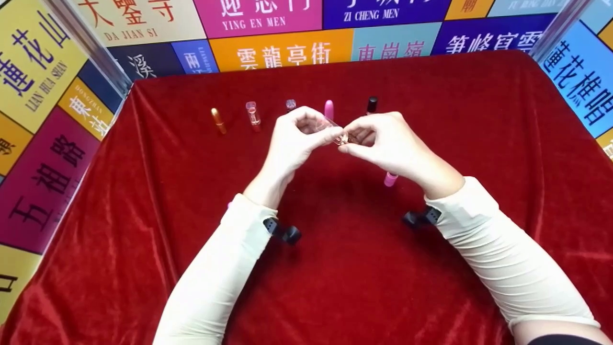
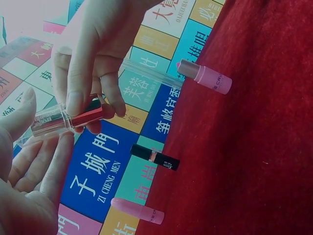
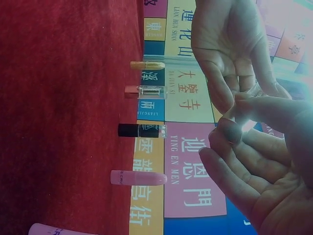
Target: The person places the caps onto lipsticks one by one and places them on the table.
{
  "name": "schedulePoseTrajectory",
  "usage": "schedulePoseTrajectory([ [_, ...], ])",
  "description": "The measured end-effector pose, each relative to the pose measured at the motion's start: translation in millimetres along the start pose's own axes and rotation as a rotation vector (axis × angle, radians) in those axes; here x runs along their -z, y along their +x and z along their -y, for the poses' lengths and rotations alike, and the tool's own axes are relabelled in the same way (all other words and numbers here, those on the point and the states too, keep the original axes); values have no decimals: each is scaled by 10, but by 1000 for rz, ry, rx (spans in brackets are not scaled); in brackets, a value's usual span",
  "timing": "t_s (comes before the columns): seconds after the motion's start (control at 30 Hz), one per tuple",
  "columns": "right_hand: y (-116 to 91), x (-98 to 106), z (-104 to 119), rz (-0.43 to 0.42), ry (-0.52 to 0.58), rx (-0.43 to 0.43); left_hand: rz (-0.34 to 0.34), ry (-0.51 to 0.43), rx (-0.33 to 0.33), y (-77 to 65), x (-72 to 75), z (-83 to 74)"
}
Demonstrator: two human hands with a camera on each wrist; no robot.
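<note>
In front of the person, both hands hold one lipstick [image 2: 90,113] with a clear cap [image 2: 48,120], raised above the cloth. The left hand [image 1: 296,139] has the clear cap between thumb and fingers. At the other end, the right hand [image 1: 388,141] pinches the shiny, reddish-looking base. In the right wrist view, the right hand's fingers hide most of this lipstick. Just below the right hand lies the end of a pink lipstick tube [image 1: 390,179]; its grey top [image 2: 188,68] shows in the left wrist view.
Behind the hands, a row stands on the red cloth [image 1: 335,268]: a gold lipstick [image 1: 218,120], a clear-capped red one [image 1: 253,117], a black one with a clear top [image 3: 139,130], a pink one [image 3: 138,177] and a black one [image 2: 155,157]. Panels with printed lettering [image 1: 282,50] border the table.
</note>
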State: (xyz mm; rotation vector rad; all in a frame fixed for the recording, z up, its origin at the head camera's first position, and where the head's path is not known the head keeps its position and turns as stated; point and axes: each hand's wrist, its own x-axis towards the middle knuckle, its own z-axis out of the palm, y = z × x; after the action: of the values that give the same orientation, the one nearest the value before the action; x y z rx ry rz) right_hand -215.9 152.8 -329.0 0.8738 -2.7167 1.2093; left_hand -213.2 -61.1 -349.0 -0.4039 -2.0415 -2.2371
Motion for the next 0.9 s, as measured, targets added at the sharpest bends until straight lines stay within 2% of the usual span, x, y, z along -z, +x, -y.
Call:
schedulePoseTrajectory([
  [0.23,-2,7,-5,1,7,14,4,0,12,-3,-1,-1],
  [0.5,2,11,4,1,-34,25,5,-21,19,-4,-6,3],
  [0.9,2,18,15,2,-35,-6,8,20,-1,-10,-3,9],
])
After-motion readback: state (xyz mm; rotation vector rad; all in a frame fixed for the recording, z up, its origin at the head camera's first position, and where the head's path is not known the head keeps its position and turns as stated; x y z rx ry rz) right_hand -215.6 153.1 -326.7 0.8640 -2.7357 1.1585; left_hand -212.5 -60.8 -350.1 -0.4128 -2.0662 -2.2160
